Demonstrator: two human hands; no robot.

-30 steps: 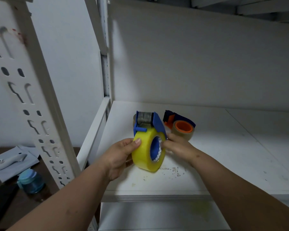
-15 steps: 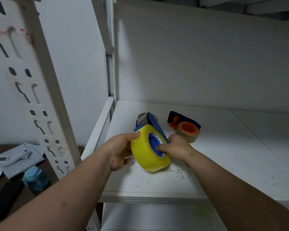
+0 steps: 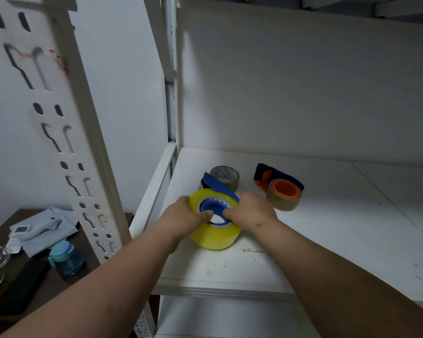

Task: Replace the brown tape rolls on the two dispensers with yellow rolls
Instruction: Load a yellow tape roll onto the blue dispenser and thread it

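Head view: left hand (image 3: 181, 217) and right hand (image 3: 250, 212) both grip yellow roll (image 3: 214, 236) on blue dispenser (image 3: 216, 185), near shelf (image 3: 327, 240) front-left edge. Removed brown roll (image 3: 225, 175) lies behind. Orange dispenser (image 3: 282, 187) not yet changed, brown tape on it.

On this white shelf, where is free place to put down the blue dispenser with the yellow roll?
The shelf is bare to the right of the orange dispenser, and along the back wall. The front edge below the yellow roll is also free. It is crowded at the left, around the loose brown roll and both hands.
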